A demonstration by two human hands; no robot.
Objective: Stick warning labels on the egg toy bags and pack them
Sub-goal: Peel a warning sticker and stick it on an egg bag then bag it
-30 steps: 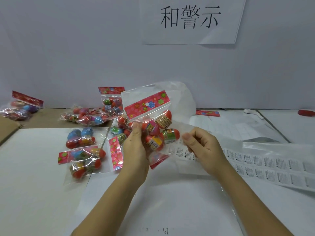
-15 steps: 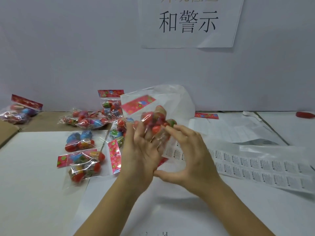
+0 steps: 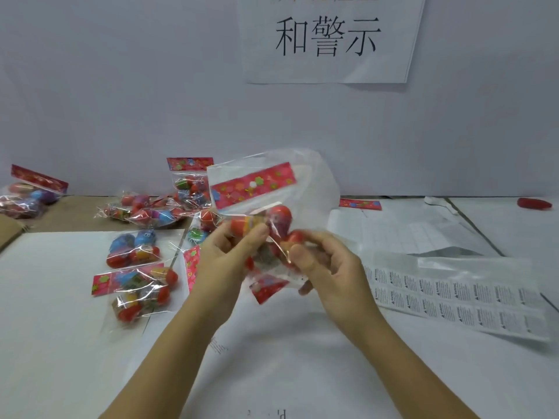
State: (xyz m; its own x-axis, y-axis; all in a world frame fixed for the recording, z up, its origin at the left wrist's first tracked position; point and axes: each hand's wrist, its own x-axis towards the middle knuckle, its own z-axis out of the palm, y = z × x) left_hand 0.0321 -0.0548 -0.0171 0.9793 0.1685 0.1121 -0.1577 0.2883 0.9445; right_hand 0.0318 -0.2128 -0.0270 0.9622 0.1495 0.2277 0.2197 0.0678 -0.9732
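I hold a clear egg toy bag [image 3: 257,201] with a red flowered header upright above the table's middle. My left hand [image 3: 225,261] grips its left side over the eggs. My right hand [image 3: 325,267] pinches its right lower part, thumb toward me. Several coloured eggs inside are partly hidden by my fingers. A red header piece [image 3: 266,287] sticks out below the hands. To the right lies a sheet of warning labels [image 3: 453,297] in two rows.
Several more egg toy bags [image 3: 137,285] lie on a white board to the left and against the back wall [image 3: 189,182]. A cardboard edge [image 3: 9,234] shows far left. A red object [image 3: 534,203] lies at the far right. A paper sign hangs on the wall.
My right hand came off the label sheet and closed on the bag's right side. Both hands turned the bag, so its header now faces me again.
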